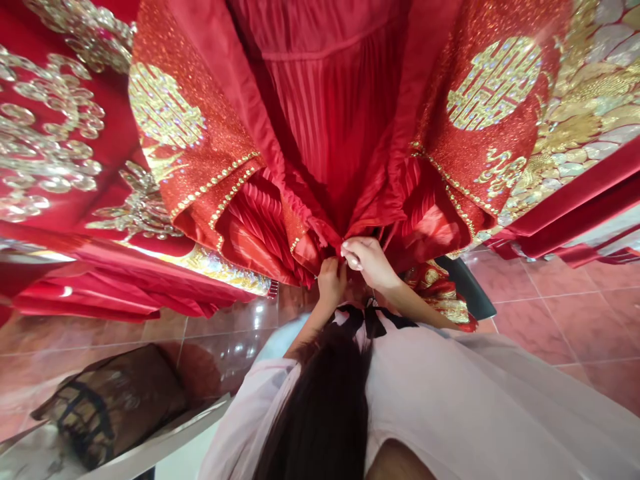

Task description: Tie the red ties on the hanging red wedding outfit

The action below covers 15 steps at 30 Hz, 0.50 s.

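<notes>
A red garment (pixel 330 133) with a pleated red lining spreads open in front of me. Its glittering orange-red outer panels carry gold round emblems and beaded gold trim. At its lower middle, where two red edges meet in a point, my right hand (pixel 367 259) is closed in a pinch on the red fabric. Just left of it and a little lower, my left hand (pixel 331 283) has its fingers curled at the same edge of the garment. Whatever lies between the left fingertips is too small to make out.
Red cloth with silver ornaments (pixel 55 127) hangs at left, and gold-and-silver sequined fabric (pixel 595 100) at right. A dark brown bag (pixel 125 400) rests at lower left, by a white surface (pixel 195 440). Reddish tiles (pixel 565 320) cover the floor, with a black flat object (pixel 470 290) near.
</notes>
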Each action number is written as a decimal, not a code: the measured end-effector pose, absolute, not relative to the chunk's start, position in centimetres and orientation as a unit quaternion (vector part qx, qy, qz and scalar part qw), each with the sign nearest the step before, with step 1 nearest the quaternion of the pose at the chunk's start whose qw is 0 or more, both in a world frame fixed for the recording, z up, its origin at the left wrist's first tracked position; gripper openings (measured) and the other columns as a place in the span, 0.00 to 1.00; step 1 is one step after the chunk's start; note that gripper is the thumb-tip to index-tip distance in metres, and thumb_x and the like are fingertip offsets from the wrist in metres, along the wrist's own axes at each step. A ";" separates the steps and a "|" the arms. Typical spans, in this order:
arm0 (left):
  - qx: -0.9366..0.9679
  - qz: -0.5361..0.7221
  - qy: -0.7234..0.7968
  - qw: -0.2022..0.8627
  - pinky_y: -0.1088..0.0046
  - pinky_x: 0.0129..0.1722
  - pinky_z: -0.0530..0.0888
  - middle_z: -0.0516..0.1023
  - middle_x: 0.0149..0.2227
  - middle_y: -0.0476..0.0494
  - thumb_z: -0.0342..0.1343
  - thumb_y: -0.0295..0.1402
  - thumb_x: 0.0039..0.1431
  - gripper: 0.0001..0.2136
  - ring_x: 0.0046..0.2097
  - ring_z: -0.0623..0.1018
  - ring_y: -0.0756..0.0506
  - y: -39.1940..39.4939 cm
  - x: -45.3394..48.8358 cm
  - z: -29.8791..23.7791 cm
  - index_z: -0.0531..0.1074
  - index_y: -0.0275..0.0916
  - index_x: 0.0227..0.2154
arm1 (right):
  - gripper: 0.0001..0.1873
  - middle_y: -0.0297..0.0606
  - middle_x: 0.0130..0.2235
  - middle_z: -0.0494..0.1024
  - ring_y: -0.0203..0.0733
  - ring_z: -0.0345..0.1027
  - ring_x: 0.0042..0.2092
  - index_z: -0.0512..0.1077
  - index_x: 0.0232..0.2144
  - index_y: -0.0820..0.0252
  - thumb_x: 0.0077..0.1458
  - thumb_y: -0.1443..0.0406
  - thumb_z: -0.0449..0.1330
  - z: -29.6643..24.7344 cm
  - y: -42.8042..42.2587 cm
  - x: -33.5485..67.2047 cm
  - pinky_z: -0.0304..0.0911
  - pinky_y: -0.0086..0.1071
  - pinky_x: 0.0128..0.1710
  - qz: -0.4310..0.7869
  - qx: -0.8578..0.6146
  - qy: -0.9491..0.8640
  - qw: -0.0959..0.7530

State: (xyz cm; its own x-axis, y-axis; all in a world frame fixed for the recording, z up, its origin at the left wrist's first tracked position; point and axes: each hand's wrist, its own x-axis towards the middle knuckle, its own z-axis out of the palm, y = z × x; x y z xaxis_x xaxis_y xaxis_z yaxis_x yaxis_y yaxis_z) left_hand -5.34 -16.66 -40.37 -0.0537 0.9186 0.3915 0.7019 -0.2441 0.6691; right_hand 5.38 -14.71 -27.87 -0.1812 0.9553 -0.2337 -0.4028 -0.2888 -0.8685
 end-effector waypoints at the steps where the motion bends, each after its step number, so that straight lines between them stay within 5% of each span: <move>1: 0.668 0.413 0.607 0.119 0.66 0.44 0.71 0.72 0.37 0.38 0.48 0.34 0.60 0.08 0.43 0.73 0.43 -16.3 -5.4 -39.9 0.67 0.35 0.37 | 0.12 0.25 0.13 0.54 0.22 0.41 0.16 0.64 0.16 0.65 0.40 0.61 0.58 -27.9 -14.7 5.2 0.35 0.23 0.17 0.685 -0.412 -0.335 0.498; 4: 0.643 0.419 0.636 0.078 0.61 0.48 0.69 0.71 0.42 0.33 0.53 0.35 0.56 0.12 0.48 0.71 0.39 -14.7 -5.5 -38.6 0.66 0.33 0.40 | 0.12 0.25 0.12 0.53 0.22 0.42 0.15 0.65 0.15 0.65 0.39 0.61 0.58 -28.6 -14.7 4.5 0.34 0.23 0.17 0.680 -0.429 -0.331 0.494; 9: 0.643 0.378 0.662 0.072 0.67 0.38 0.71 0.71 0.28 0.40 0.51 0.30 0.53 0.04 0.36 0.74 0.41 -11.0 -4.9 -38.0 0.64 0.38 0.24 | 0.12 0.24 0.10 0.52 0.23 0.40 0.14 0.63 0.15 0.63 0.38 0.60 0.58 -30.0 -14.2 3.9 0.33 0.24 0.16 0.684 -0.422 -0.312 0.506; 15: 0.654 0.335 0.674 0.078 0.72 0.26 0.67 0.71 0.24 0.41 0.48 0.31 0.57 0.08 0.26 0.73 0.44 -9.8 -4.3 -38.2 0.66 0.37 0.24 | 0.15 0.24 0.13 0.52 0.23 0.39 0.14 0.57 0.16 0.61 0.45 0.59 0.56 -29.6 -11.8 3.1 0.34 0.25 0.16 0.653 -0.440 -0.330 0.521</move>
State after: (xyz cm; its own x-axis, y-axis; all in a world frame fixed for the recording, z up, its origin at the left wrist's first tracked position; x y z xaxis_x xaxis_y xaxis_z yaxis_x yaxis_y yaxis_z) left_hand -4.34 -9.75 -38.15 -0.1335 0.9333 0.3335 0.8290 -0.0793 0.5536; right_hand 3.14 -11.84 -29.56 -0.0708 0.9704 -0.2311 -0.3905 -0.2401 -0.8887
